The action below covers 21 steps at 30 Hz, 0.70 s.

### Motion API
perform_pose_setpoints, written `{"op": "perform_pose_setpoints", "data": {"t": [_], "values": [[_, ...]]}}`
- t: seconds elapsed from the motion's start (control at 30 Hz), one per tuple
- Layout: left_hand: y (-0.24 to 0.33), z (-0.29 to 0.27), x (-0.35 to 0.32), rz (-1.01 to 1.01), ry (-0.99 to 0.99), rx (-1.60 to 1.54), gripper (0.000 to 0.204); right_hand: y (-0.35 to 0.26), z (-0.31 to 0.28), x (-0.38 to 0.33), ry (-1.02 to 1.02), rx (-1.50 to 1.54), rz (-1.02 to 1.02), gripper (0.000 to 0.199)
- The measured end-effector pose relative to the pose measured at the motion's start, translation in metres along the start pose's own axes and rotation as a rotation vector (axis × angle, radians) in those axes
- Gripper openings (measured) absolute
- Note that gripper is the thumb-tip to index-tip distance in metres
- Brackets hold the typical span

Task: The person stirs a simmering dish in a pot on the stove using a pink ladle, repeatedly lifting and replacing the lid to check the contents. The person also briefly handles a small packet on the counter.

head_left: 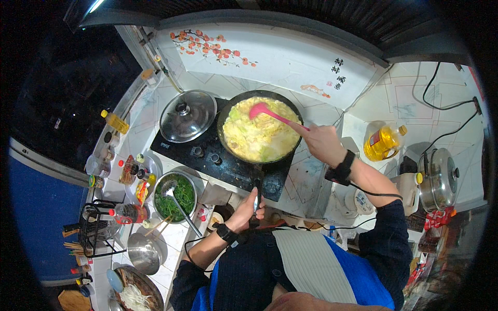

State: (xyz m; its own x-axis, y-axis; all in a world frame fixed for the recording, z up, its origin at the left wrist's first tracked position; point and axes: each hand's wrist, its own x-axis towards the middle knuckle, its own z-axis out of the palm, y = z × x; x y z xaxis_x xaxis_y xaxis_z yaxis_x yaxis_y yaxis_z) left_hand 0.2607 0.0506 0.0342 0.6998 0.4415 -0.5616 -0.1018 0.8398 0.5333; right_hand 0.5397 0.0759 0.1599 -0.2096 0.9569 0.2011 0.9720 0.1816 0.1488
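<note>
spatula [270, 114] inside pan [228, 111] rim

A lidded pot [188, 115] sits on the stove [231, 168], on its left burner. Left of the stove, on the counter [150, 127], stand a bowl of greens [175, 197] with a ladle [176, 199], sauce bottles [132, 171] and a rack [96, 228]. Right of the stove are an oil bottle [383, 142] and a steel cooker [438, 179].

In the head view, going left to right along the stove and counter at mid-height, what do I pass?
Yellow-capped bottle → glass pot lid → black frying pan with yellow food, pink spatula in it → right hand on the spatula handle → cooking oil bottle → steel lidded pot.
</note>
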Motion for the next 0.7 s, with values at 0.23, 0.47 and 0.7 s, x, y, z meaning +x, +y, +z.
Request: {"op": "perform_pose_setpoints", "data": {"t": [0.23,0.47,0.7], "values": [[0.000,-0.001,0.001,-0.002,0.039,0.014,0.041,-0.028,0.046,0.032,0.092,0.047,-0.272,0.048],[-0.001,-0.002,0.002,0.038,-0.026,0.016,0.041,0.034,0.014,0.007,-0.028,-0.096,-0.142,0.049],[-0.002,-0.003,0.001,-0.013,0.055,0.009,0.041,-0.019,0.048,0.037,0.071,0.000,-0.208,0.050]]}}
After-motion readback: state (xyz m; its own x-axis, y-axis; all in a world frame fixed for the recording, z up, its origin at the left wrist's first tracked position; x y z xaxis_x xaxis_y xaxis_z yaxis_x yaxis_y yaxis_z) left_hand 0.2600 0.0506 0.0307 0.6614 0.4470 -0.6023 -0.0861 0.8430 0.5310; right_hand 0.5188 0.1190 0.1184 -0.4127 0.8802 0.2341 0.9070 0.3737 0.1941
